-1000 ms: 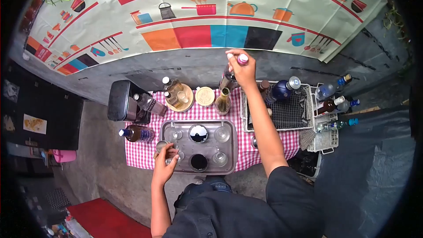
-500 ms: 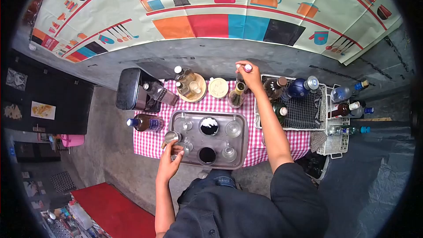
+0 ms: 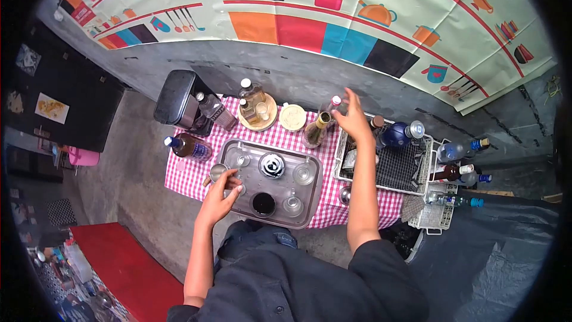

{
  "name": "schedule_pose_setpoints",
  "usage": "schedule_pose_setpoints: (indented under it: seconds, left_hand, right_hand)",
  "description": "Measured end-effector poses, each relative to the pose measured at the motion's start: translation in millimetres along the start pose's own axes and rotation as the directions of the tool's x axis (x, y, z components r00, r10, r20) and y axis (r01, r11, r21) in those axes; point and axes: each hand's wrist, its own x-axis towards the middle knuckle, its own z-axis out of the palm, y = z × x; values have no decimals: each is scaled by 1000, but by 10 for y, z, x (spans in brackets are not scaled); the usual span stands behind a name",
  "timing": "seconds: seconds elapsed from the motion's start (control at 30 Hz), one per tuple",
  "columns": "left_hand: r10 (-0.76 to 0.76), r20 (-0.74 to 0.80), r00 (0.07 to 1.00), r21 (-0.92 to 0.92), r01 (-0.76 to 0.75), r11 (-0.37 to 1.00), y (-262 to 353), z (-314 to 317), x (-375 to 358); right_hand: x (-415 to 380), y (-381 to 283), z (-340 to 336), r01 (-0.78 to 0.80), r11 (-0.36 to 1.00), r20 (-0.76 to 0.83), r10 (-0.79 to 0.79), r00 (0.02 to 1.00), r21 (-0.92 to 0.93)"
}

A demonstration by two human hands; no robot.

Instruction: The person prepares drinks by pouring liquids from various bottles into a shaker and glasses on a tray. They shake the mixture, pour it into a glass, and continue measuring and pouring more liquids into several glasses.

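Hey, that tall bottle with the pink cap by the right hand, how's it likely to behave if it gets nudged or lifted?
The pink-capped bottle looks tall and narrow, so a sideways nudge could probably tip it. It appears to be clear glass, so likely fragile and fairly heavy for its size. The right hand is spread open beside it, and another bottle stands close, so a fall may knock that too.

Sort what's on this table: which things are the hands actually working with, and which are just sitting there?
In use:
- small metal cup, held by the left hand
- pink-capped bottle, at the fingers of the right hand
- metal tray of glasses, under the left hand

Lying about:
- wire basket with a blue bottle
- round wooden board with bottles
- black appliance
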Motion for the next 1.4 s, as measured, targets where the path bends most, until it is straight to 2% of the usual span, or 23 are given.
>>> schedule_pose_setpoints:
  seconds: [0.03, 0.07, 0.13, 0.17, 0.23, 0.27, 0.33, 0.47, 0.53, 0.6, 0.67, 0.73, 0.77, 0.8, 0.87, 0.93, 1.0, 1.07, 1.13, 1.17, 1.27, 1.33, 1.4]
  left_hand:
    - [11, 0, 1000, 15, -11, 1000, -19, -13, 3]
    - [15, -3, 1000, 30, -15, 999, -39, -21, -11]
    - [10, -28, 1000, 30, -9, 1000, -63, -65, -21]
    - [7, -44, 999, -3, -7, 1000, -80, -83, -22]
    - [28, -50, 998, 59, -25, 998, -195, -144, -34]
    - [24, -53, 998, 66, -20, 998, -182, -181, -54]
    - [41, -71, 997, 43, -38, 998, -248, -240, -100]
    - [-37, -62, 997, 57, 40, 998, -298, -350, -225]
    - [-47, -84, 995, 58, 52, 997, -352, -367, -293]
    - [-43, -103, 994, 44, 48, 998, -369, -373, -312]
    - [-66, -102, 993, 30, 69, 997, -350, -403, -334]
    - [-11, -150, 989, 109, 27, 994, -361, -434, -363]
    - [-33, -172, 985, 90, 49, 995, -395, -442, -371]
    - [-32, -169, 985, 88, 48, 995, -407, -469, -384]
    - [-16, -174, 985, 33, 22, 999, -425, -545, -396]
    - [-4, -195, 981, 27, 9, 1000, -418, -624, -423]
    - [-65, -211, 975, 55, 79, 995, -376, -721, -480]
    - [-51, -227, 972, 41, 62, 997, -452, -814, -490]
    - [44, -286, 957, 98, -17, 995, -514, -879, -495]
    - [79, -326, 942, 26, -75, 997, -541, -910, -477]
    - [84, -322, 943, -29, -98, 995, -475, -1069, -417]
    - [99, -291, 952, -26, -111, 993, -396, -1182, -378]
    - [104, -148, 984, -338, -149, 929, -316, -1297, -320]
  right_hand:
    - [-105, -159, -109, -5, 999, -41, 8, 999, 51]
    - [-186, -199, -146, 53, 994, -114, -42, 993, 99]
    - [-398, -265, -131, 56, 932, -148, -3, 989, 358]
    - [-479, -326, -108, 86, 945, -145, -41, 989, 316]
    - [-536, -381, -1, 132, 953, -111, -105, 988, 273]
    - [-535, -351, 54, 106, 968, -73, -92, 993, 228]
    - [-522, -349, 122, 86, 960, -49, -76, 996, 267]
    - [-462, -257, 252, 76, 920, -13, -77, 997, 384]
    - [-449, -325, 319, 39, 932, 16, -48, 999, 359]
    - [-401, -131, 554, 131, 920, -60, -117, 991, 370]
    - [-368, -16, 770, 163, 929, -197, -100, 975, 333]
    - [-369, 67, 968, 108, 860, -266, 34, 963, 499]
    - [-321, 137, 1049, 171, 883, -371, 4, 929, 438]
    - [-353, 81, 1058, 170, 884, -372, 4, 928, 435]
    - [-390, -138, 1055, 120, 865, -477, 149, 866, 488]
    - [-414, -258, 965, 152, 818, -496, 179, 849, 555]
    - [-418, -278, 874, 187, 824, -533, 157, 832, 535]
    - [-542, -555, 685, 265, 754, -528, 126, 840, 601]
    - [-760, -956, 451, 408, 697, -577, 10, 817, 589]
    - [-879, -1230, 315, 476, 678, -607, -56, 793, 560]
    - [-1236, -1856, -92, 625, 621, -602, -291, 744, 473]
    - [-1423, -2134, -198, 719, 574, -600, -433, 673, 391]
    - [-1645, -2436, -150, 720, 547, -599, -425, 679, 428]
